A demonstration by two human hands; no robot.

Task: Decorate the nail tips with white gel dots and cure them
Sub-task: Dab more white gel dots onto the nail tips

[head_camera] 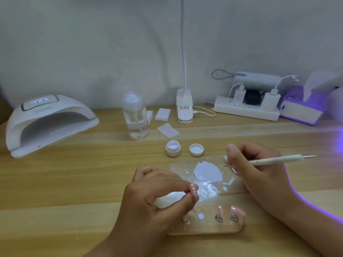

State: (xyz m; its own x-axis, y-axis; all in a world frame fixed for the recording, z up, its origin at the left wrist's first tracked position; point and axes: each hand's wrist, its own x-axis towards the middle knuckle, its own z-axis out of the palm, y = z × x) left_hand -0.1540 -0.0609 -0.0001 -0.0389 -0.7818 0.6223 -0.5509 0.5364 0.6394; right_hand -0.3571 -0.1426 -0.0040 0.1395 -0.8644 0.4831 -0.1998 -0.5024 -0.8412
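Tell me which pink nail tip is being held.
The pink nail tip pinched by the left hand; two other tips rest on the clear stand, unheld.

Pink nail tip [194,191] with white dots; white gel smear [207,171]; white lamp [50,123]; tan wood-grain table [74,182].

A clear pump bottle [136,115] stands on the wooden counter [74,182], with a white pad block [163,114] and a loose wipe [168,130] just beside it. Along the wall [92,52] sit a gooseneck lamp [184,108], a charger-laden power strip [246,113] and a purple tissue box [293,97].
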